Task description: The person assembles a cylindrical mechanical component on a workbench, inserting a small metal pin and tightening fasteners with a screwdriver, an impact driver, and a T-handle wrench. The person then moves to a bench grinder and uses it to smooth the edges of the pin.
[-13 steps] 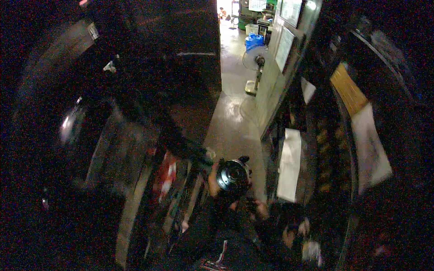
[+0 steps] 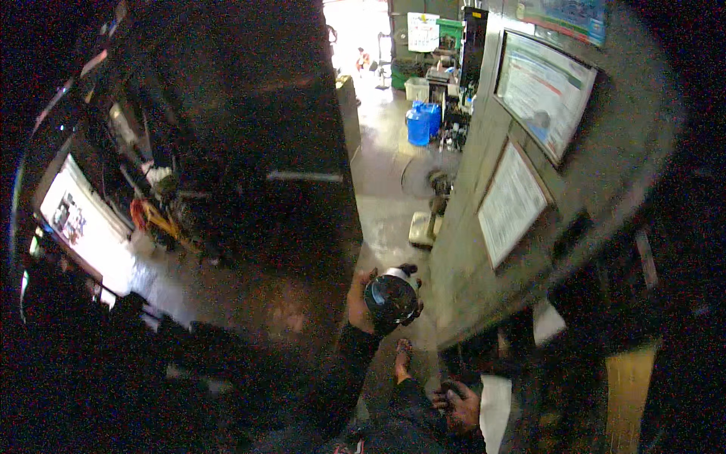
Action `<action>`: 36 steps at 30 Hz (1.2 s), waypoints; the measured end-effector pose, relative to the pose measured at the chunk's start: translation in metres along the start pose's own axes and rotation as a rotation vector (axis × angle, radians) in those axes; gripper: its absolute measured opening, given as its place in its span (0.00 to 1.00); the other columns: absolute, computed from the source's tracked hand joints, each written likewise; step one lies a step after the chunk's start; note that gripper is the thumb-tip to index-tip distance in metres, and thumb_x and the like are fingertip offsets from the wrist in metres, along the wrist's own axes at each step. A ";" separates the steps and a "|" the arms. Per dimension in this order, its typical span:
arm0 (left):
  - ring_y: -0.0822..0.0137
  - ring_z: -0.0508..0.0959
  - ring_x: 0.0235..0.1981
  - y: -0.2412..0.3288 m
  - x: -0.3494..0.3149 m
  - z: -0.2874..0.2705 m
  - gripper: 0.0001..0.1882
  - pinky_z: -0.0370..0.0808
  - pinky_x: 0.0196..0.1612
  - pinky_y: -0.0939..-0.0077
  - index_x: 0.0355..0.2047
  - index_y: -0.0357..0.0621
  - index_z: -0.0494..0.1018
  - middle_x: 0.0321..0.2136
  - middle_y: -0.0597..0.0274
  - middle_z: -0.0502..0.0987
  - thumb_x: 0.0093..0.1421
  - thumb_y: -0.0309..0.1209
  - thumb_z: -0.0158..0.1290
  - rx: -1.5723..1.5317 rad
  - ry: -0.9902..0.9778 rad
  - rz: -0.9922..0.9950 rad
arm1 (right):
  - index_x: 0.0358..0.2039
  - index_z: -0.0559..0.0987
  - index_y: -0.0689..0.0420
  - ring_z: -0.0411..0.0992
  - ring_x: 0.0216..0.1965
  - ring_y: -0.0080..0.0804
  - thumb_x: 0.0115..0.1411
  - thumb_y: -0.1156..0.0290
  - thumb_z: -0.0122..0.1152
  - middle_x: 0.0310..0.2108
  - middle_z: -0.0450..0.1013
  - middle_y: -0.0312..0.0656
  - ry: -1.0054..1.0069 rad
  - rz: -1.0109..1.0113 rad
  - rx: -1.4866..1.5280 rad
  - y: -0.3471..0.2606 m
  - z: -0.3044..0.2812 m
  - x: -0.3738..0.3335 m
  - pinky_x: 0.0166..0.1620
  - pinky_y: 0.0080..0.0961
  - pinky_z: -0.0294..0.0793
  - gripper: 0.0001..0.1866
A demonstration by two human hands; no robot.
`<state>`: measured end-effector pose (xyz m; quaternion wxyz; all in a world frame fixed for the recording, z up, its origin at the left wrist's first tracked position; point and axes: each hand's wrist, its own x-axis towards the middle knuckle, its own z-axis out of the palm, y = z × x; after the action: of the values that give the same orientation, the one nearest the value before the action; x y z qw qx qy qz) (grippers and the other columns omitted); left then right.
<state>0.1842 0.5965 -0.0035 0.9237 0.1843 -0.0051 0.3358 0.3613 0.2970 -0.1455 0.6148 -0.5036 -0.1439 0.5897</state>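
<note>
My left hand (image 2: 360, 301) is raised in front of me and grips a round, glossy black object (image 2: 391, 297) with a pale rim, like a small bowl or lid, held over the concrete floor (image 2: 382, 204). My right hand (image 2: 459, 406) hangs low at the lower right with its fingers curled; the dim light hides whether anything is in it. One of my feet (image 2: 403, 357) shows just below the black object.
A tall dark cabinet (image 2: 291, 151) stands to the left of the walkway. On the right, a grey wall carries two framed boards (image 2: 512, 204). A floor fan (image 2: 431, 181) and blue water jugs (image 2: 420, 125) stand ahead. A bright white panel (image 2: 79, 227) is at far left.
The view has swung, and the walkway ahead now fills more of the middle. My left hand still holds the round black object; my right hand stays low.
</note>
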 end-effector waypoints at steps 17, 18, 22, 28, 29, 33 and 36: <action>0.58 0.80 0.52 0.399 0.473 -0.189 0.25 0.77 0.56 0.64 0.58 0.37 0.73 0.50 0.49 0.80 0.72 0.45 0.48 1.746 0.531 0.445 | 0.57 0.73 0.74 0.80 0.49 0.50 0.69 0.81 0.48 0.50 0.77 0.58 -0.337 -0.088 -0.183 -0.446 0.398 0.794 0.50 0.40 0.84 0.18; 0.58 0.80 0.52 0.430 0.524 -0.202 0.25 0.77 0.56 0.65 0.59 0.37 0.72 0.50 0.49 0.80 0.71 0.43 0.50 1.506 0.569 0.296 | 0.56 0.74 0.74 0.80 0.48 0.50 0.70 0.81 0.49 0.49 0.78 0.57 -0.302 -0.084 -0.185 -0.466 0.421 0.850 0.49 0.40 0.85 0.17; 0.62 0.78 0.51 0.506 0.674 -0.205 0.25 0.72 0.58 0.71 0.62 0.35 0.68 0.46 0.55 0.79 0.70 0.38 0.54 0.848 0.735 -0.044 | 0.55 0.75 0.73 0.81 0.47 0.48 0.70 0.81 0.51 0.48 0.79 0.56 -0.396 -0.055 -0.143 -0.540 0.510 1.018 0.47 0.38 0.86 0.16; 0.64 0.77 0.53 0.604 0.769 -0.216 0.36 0.72 0.59 0.68 0.65 0.36 0.67 0.53 0.54 0.78 0.66 0.48 0.60 1.181 0.818 -0.090 | 0.54 0.75 0.74 0.81 0.44 0.43 0.70 0.80 0.53 0.46 0.79 0.55 -0.574 0.042 -0.186 -0.590 0.658 1.180 0.45 0.35 0.86 0.15; 0.63 0.79 0.49 0.601 0.778 -0.220 0.32 0.74 0.56 0.70 0.61 0.34 0.71 0.48 0.54 0.80 0.65 0.46 0.57 1.238 1.103 0.095 | 0.54 0.76 0.74 0.81 0.43 0.42 0.70 0.81 0.53 0.45 0.79 0.55 -0.584 0.069 -0.214 -0.587 0.676 1.207 0.44 0.35 0.86 0.15; 0.59 0.78 0.53 0.653 0.817 -0.271 0.27 0.73 0.57 0.64 0.61 0.37 0.71 0.52 0.53 0.78 0.72 0.45 0.49 0.856 1.163 0.508 | 0.54 0.75 0.73 0.81 0.41 0.43 0.70 0.82 0.52 0.43 0.78 0.55 -0.717 0.265 -0.301 -0.568 0.725 1.327 0.43 0.36 0.86 0.15; 0.61 0.79 0.51 0.716 0.873 -0.336 0.21 0.75 0.56 0.66 0.53 0.35 0.77 0.51 0.55 0.80 0.73 0.40 0.47 0.916 1.277 0.830 | 0.54 0.74 0.75 0.81 0.38 0.46 0.69 0.82 0.47 0.41 0.78 0.56 -0.810 0.481 -0.281 -0.565 0.749 1.426 0.41 0.37 0.85 0.16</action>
<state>0.3767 1.7578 0.0412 0.3900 0.2966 0.5795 0.6513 0.4871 1.9890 0.0429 0.2820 -0.3310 -0.3289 0.8383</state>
